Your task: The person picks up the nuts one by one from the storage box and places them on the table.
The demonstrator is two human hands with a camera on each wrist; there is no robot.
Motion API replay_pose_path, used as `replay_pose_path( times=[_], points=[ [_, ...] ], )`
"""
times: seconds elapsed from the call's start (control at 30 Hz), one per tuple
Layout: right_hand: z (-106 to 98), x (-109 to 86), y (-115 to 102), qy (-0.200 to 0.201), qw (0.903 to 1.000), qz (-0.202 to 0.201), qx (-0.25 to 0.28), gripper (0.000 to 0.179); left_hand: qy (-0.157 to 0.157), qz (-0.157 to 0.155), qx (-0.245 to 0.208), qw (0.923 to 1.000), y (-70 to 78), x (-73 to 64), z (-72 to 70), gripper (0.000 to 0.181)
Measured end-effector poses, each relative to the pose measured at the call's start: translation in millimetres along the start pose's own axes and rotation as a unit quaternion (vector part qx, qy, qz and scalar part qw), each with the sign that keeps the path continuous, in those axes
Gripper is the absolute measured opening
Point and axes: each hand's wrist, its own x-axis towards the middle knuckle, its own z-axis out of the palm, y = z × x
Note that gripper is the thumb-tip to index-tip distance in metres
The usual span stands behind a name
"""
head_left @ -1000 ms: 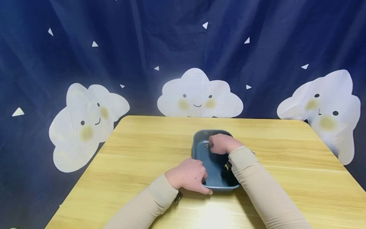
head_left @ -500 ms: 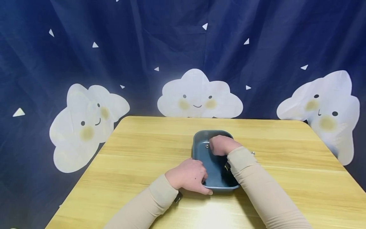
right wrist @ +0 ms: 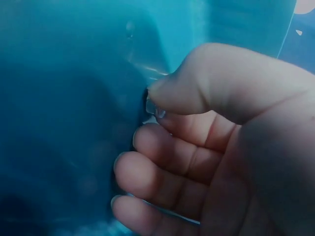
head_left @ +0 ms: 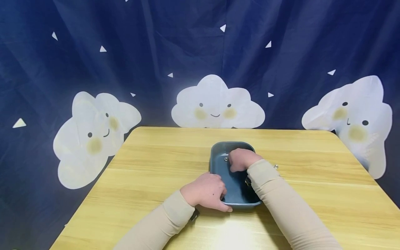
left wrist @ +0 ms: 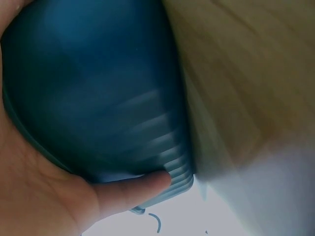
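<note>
Your left hand (head_left: pixel 205 191) gripped the blue bin (head_left: pixel 234 191) at its near-left corner; inside, your right hand (head_left: pixel 243 159) pinched a small shiny piece (right wrist: pixel 153 106), just beside a metallic bit (head_left: pixel 226 159).

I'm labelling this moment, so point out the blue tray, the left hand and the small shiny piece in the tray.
Blue tray (head_left: pixel 232 182): head view, bare inner floor.
Left hand (head_left: pixel 205 191): head view, back of the hand.
Small shiny piece (head_left: pixel 226 159): head view, its visible middle.
</note>
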Motion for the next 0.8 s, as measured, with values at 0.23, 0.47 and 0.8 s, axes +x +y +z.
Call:
replay_pose_path(
  times=[0.23,0.47,0.8],
  points=[
    [-0.1,1.4,-0.9,-0.004,0.9999,-0.002,0.009,0.033,-0.002,-0.004,-0.003,1.0,-0.7,-0.4,-0.1,0.049],
    [-7.5,-1.5,0.8,0.01,0.9993,-0.025,0.025,0.029,-0.002,0.001,0.001,1.0,-0.9,0.1,-0.4,0.051],
    [-20.1,-5.1,4.6,0.047,0.9972,-0.045,0.037,0.021,-0.001,0.002,0.0,1.0,-0.1,-0.3,-2.8,0.051]
  ],
)
